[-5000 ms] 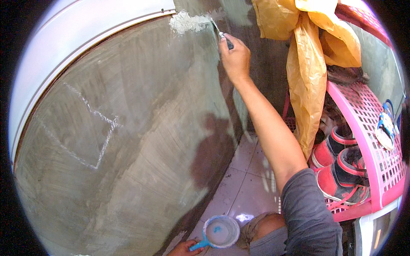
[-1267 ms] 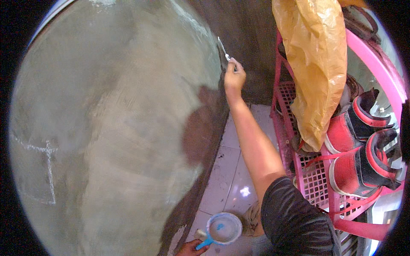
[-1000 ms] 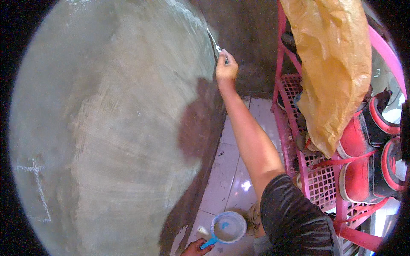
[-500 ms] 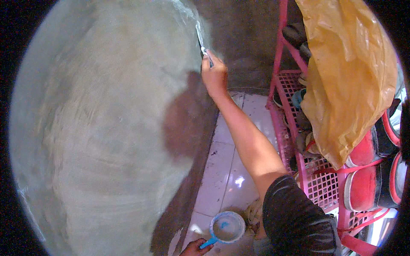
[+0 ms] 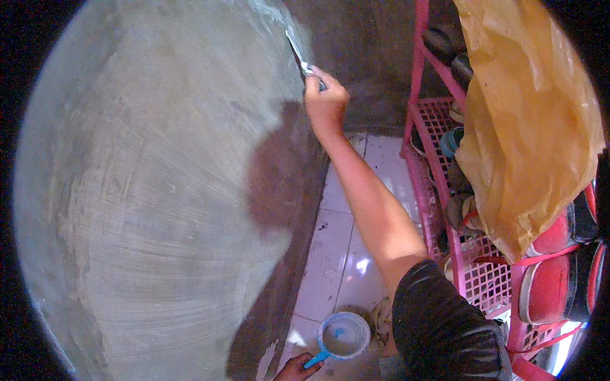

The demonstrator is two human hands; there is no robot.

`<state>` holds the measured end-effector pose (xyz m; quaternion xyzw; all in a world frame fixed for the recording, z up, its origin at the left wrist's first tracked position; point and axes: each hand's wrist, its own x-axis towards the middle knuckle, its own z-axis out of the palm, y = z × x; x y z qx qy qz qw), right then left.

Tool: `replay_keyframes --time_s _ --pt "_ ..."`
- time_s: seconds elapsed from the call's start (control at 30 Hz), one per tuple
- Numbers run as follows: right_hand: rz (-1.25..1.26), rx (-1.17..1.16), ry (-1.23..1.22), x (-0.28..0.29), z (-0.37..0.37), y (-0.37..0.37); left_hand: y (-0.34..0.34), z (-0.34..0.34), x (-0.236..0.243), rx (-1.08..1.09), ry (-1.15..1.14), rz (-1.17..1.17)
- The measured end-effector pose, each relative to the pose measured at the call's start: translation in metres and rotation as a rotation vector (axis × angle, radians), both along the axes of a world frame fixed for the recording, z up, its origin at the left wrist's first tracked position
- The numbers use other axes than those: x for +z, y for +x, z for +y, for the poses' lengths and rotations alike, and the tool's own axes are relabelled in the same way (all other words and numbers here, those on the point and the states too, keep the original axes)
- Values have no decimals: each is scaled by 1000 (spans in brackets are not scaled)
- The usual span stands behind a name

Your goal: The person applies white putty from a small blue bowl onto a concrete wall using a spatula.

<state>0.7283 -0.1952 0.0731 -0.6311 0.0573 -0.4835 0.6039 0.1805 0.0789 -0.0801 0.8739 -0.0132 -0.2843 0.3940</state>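
Observation:
My right hand (image 5: 326, 101) is closed round the handle of a putty knife (image 5: 297, 52), its thin blade smeared with white paste. The blade's tip meets the grey wall (image 5: 171, 190) near the corner, beside a streak of wet white paste (image 5: 272, 11). Low in the view, my left hand (image 5: 295, 368) grips the blue handle of a round dipper (image 5: 345, 335). Pale paste coats the inside of the dipper, with a bluish patch in the middle. My left forearm is mostly out of view.
On the right stands a pink metal rack (image 5: 438, 146) holding shoes. A large orange-yellow plastic bag (image 5: 530, 120) hangs over it, and red-and-black shoes (image 5: 549, 286) sit below. Pale floor tiles (image 5: 327, 247) run between wall and rack. A darker wall (image 5: 362, 63) stands ahead.
The putty knife leans over more, its handle end swung right and slightly down with my right hand. The whole view has shifted a little. Both hands keep their hold.

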Motion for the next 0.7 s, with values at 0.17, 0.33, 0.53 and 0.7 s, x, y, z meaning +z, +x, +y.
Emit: replay_keyframes --time_s 0.17,0.33,0.53,0.7 --pt "-119 -30 41 -2 -11 6 5 -5 11 22 -2 30" --pt "-52 -100 10 -9 -6 21 5 -10 36 -23 127 -118" --pt "18 -132 -108 -12 4 23 -7 -14 42 75 23 -70" --pt "154 -149 -296 -11 11 9 -13 -9 28 74 -47 5"
